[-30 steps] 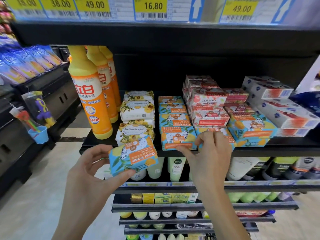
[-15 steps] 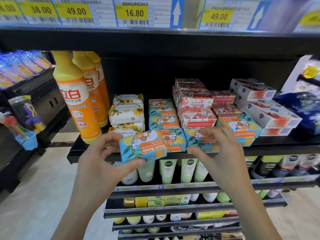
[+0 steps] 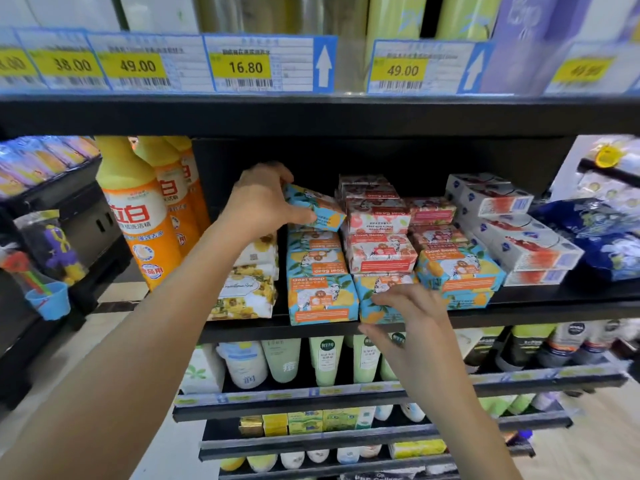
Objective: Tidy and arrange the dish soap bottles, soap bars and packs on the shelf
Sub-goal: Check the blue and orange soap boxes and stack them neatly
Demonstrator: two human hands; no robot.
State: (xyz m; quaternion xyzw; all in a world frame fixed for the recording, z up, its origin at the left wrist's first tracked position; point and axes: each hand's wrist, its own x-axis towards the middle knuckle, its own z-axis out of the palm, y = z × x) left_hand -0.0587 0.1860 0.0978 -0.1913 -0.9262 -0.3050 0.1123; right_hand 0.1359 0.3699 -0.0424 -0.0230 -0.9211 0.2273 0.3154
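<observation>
— What is the grip on?

— The left hand [image 3: 263, 202] pinches a blue soap pack [image 3: 317, 209], thumb along its near face and fingers over the far edge. The pack is in the air and tilted, one corner dipping toward the red-and-white packs [image 3: 379, 233] just beside it.

— Where does it want to go?

— By my reading, straight down. The blue column [image 3: 320, 282] lies right under it, and its packs seem to run long-side left to right, labels up. The held pack's long axis is skewed to that, so it needs squaring first.

— The other hand?

— The right hand [image 3: 408, 317] is nearer the front of the shelf [image 3: 554, 306]. Its bent fingertips rest on the front pack [image 3: 379, 296] at the lip, thumb below the edge, nothing enclosed. The left is plainly nearer the back of the column.

— How will they handle?

— They're paper-wrapped bricks, flat-faced and slightly glossy. They should stack well but may slide. The orange dish soap bottles [image 3: 142, 216] at left are smooth plastic and upright, and floral packs [image 3: 247, 292] sit between them and the blue column.
</observation>
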